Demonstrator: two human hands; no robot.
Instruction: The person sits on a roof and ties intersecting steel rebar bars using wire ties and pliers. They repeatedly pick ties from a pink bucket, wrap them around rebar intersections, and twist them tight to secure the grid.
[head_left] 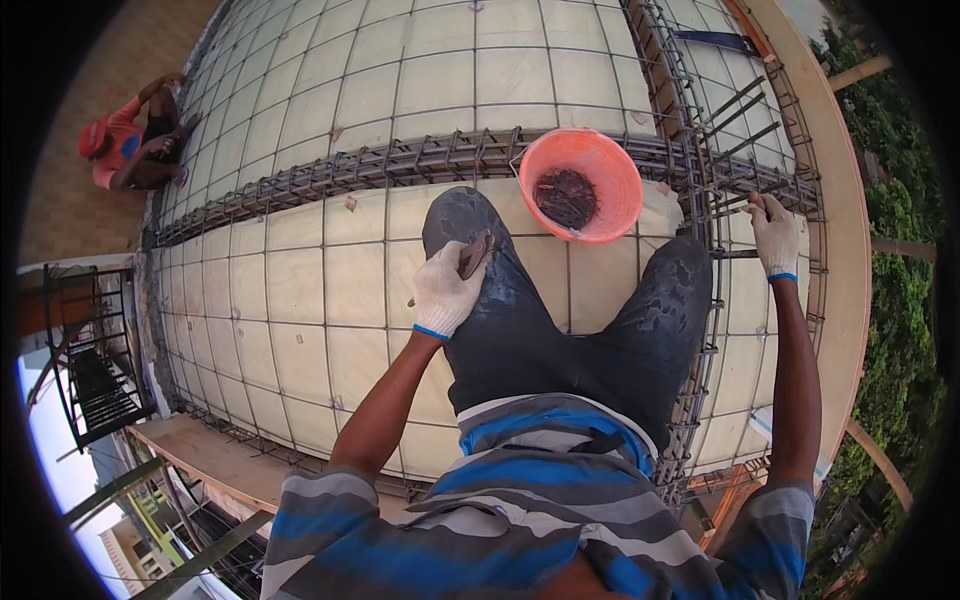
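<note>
My left hand (447, 287), in a white knit glove with a blue cuff, is closed around a dark brown curved object (476, 256) above my left thigh. Its exact kind is unclear. My right hand (777, 238), gloved the same way, reaches to the projecting rebar ends (748, 140) on the right. Its bare-looking fingertips are drawn together at one bar; anything pinched there is too small to make out. Between and beyond my knees, an orange-pink bucket (622, 185) leans over a rebar beam cage (400, 160), with dark thin pieces like wire (567, 198) inside.
Rebar mesh (325, 290) covers pale panels around my legs. A second beam cage (682, 110) runs along the right, near a wooden formwork edge (845, 200) with trees beyond. Another person (130, 145) in a red cap sits at the far left. Metal scaffolding (90, 350) stands below them.
</note>
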